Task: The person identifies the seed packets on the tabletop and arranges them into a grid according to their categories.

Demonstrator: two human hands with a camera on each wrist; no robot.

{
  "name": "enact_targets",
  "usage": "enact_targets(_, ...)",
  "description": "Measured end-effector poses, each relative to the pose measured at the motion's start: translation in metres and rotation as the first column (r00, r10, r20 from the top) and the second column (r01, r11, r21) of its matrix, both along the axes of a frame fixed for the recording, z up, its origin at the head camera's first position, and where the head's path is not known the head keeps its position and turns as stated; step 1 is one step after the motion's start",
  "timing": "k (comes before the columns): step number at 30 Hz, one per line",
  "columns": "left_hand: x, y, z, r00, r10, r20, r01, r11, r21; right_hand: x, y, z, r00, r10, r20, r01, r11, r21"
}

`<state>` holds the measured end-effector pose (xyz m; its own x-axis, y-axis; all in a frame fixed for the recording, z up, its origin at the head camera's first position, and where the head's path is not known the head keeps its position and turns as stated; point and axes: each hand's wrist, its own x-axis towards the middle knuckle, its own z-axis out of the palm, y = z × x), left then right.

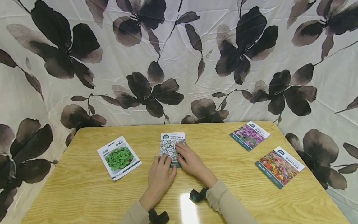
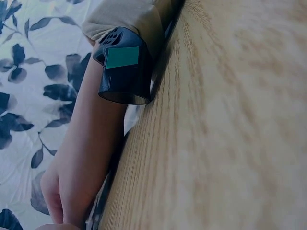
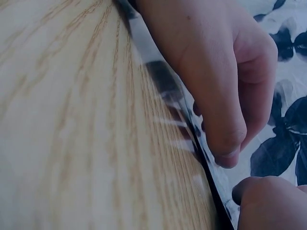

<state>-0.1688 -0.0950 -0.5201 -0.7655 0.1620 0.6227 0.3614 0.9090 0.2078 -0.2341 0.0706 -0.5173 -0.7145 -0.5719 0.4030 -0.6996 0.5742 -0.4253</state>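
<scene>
A seed packet with white flowers [image 1: 167,146] lies flat near the far middle of the table. My left hand [image 1: 160,175] rests on its lower left part, fingertips on the printed surface and thumb near the bottom edge. From the right, my right hand [image 1: 193,159] lays its fingers over the packet's right side, index finger reaching toward the middle. The left wrist view catches the right forearm and hand [image 2: 72,187] low over the tabletop. In the right wrist view, the left hand [image 3: 211,72] shows with its thumb pointing down beside the packet's thin edge.
To the left lies a packet with green leaves [image 1: 118,158]. On the right are a purple-flower packet [image 1: 250,136] and a packet with mixed orange and red flowers [image 1: 279,167]. A floral cloth [image 1: 201,62] hangs behind the wooden table [image 1: 223,174].
</scene>
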Motion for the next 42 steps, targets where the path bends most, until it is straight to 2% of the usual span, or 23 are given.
enact_targets(8,0.002,-0.007,0.002,0.998,-0.016,-0.062,0.017,1.000,0.015,0.004,-0.007,0.001,0.994,0.055,-0.097,-0.063,0.994,-0.085)
enact_targets(14,0.008,-0.030,-0.001,0.993,-0.011,-0.117,0.016,0.999,0.044,0.006,-0.016,0.001,0.981,0.036,-0.190,-0.065,0.987,-0.148)
enact_targets(19,0.013,-0.047,-0.003,0.987,-0.032,-0.159,0.042,0.997,0.059,0.009,-0.031,0.004,0.967,0.053,-0.250,-0.099,0.980,-0.175)
enact_targets(26,0.018,-0.068,-0.001,0.987,-0.035,-0.158,0.047,0.996,0.074,0.016,-0.057,0.009,0.963,0.065,-0.260,-0.122,0.970,-0.210)
enact_targets(35,0.020,-0.097,0.000,0.980,-0.003,-0.197,0.023,0.995,0.100,0.023,-0.088,0.008,0.963,0.058,-0.262,-0.116,0.970,-0.213)
enact_targets(42,0.021,-0.120,0.002,0.975,0.033,-0.221,-0.008,0.994,0.112,0.028,-0.118,0.004,0.963,0.089,-0.256,-0.143,0.969,-0.201)
